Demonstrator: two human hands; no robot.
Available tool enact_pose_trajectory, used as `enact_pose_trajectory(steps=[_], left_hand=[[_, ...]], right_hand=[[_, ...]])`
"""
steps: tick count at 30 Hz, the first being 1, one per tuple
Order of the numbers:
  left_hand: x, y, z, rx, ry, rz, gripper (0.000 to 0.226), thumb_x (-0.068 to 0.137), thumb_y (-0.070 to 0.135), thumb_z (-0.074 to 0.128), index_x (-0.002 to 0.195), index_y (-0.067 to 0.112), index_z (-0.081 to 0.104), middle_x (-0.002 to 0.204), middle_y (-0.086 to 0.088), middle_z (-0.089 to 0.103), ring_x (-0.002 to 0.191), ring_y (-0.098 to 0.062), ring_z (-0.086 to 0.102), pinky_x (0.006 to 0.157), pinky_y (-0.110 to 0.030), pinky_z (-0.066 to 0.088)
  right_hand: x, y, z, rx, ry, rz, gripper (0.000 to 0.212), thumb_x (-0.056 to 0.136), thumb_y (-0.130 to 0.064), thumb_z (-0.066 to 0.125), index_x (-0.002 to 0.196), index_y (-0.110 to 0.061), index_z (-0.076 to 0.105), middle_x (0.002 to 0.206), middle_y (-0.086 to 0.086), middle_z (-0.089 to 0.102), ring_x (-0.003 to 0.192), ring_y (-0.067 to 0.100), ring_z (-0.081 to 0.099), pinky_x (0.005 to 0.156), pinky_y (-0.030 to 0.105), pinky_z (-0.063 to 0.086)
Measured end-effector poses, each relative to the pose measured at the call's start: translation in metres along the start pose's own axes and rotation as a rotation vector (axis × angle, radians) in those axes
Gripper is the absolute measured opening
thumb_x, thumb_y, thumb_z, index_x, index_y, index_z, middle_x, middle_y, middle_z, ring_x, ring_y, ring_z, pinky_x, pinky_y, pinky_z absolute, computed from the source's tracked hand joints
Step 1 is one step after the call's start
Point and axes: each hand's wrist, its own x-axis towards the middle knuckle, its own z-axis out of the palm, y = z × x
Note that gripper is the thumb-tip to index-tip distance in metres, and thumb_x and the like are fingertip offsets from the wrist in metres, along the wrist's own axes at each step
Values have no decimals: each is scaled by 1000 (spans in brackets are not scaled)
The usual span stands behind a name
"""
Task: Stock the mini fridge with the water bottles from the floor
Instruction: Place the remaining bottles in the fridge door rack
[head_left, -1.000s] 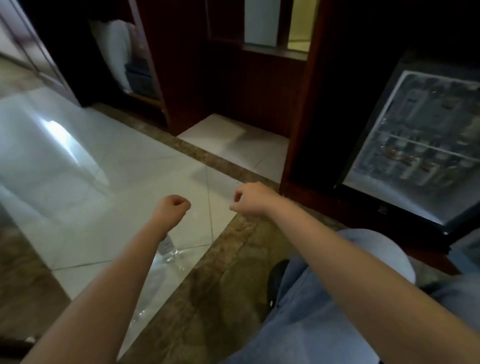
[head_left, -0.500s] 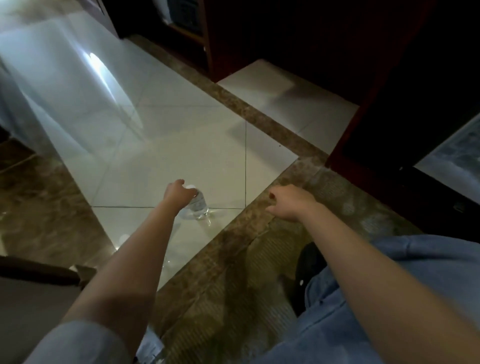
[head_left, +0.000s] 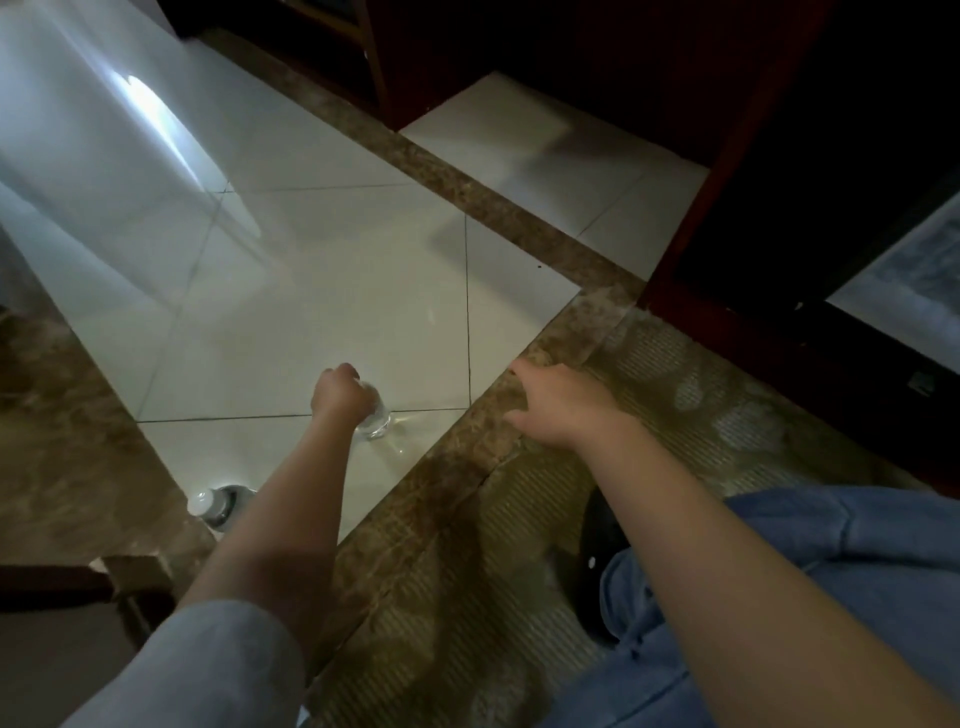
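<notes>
The left hand (head_left: 340, 395) has its fingers curled, it seems, round the top of a water bottle (head_left: 375, 418) standing on the white floor (head_left: 322, 312); the right hand (head_left: 561, 410) hovers, fingers spread. Held so high, the bottle may slip or swing. A second bottle (head_left: 210, 506) stands nearer, partly hidden.

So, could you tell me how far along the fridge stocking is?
Done: nothing I can confirm; the mini fridge shows only at the frame's edge. In hand: the left hand grips one water bottle standing on the floor. Left: a second bottle waits by the left forearm; the right hand is open.
</notes>
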Motion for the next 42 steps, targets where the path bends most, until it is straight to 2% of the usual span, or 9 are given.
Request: enact_pose_trajectory(steps=[11,18,20,23,26,29,32,38,42], left_hand=[[-44,26,-34,-16,-60,232,28,81,19,68,107,7,67,114,-12,64,105,-28,59,78,-28,43],[-131,73,-68,-85,9,639,27,81,25,68,105,14,67,102,-1,59,89,-12,50,66,-15,37],[-150,83,-76,-108,6,719,23,80,26,67,101,16,67,97,1,58,86,-10,50,61,-11,33],[-166,88,-86,-148,-8,761,16,80,23,67,95,16,66,95,-1,60,84,-12,52,64,-16,36],[-173,82,-90,-205,-41,760,17,82,25,67,96,16,65,94,1,61,79,-12,52,67,-22,40],[-169,61,-88,-400,-73,638,20,88,34,60,98,17,66,90,4,62,66,-11,51,64,-26,45],[-137,17,-80,-464,-1,390,31,91,40,55,100,13,66,92,-1,63,76,-16,55,75,-34,49],[-72,-107,-62,-137,123,-88,52,89,35,58,131,6,49,140,-16,38,125,-33,44,101,-40,40],[-53,-170,-57,151,-3,-277,55,91,41,50,134,9,42,136,-17,40,122,-36,44,97,-43,43]], right_hand=[[-7,-9,0,36,-46,2,46,94,-35,50,136,-19,42,131,7,53,113,27,54,91,41,49],[-18,-14,10,490,-27,-57,93,77,-40,75,150,-27,20,151,5,35,134,29,39,103,44,41],[-21,-18,15,627,4,-118,95,71,-36,81,147,-29,24,143,2,44,128,26,46,99,41,46],[-26,-19,16,753,81,-173,66,71,-22,83,124,-21,44,111,-4,58,102,15,59,71,18,49],[-26,-22,21,691,157,-177,55,69,-26,84,112,-20,50,101,-6,61,94,14,60,69,23,51],[-23,-28,35,620,184,-110,61,65,-35,85,114,-21,51,108,-3,61,98,18,60,83,41,55],[-22,-32,47,600,177,-61,62,65,-33,84,115,-18,51,113,1,60,102,21,57,89,44,52],[-19,-46,65,560,154,-78,66,68,-30,84,121,-16,49,109,-5,52,100,14,49,85,31,45],[-15,-56,74,561,160,-80,69,66,-33,85,122,-17,49,116,-1,57,101,16,51,86,34,47]])
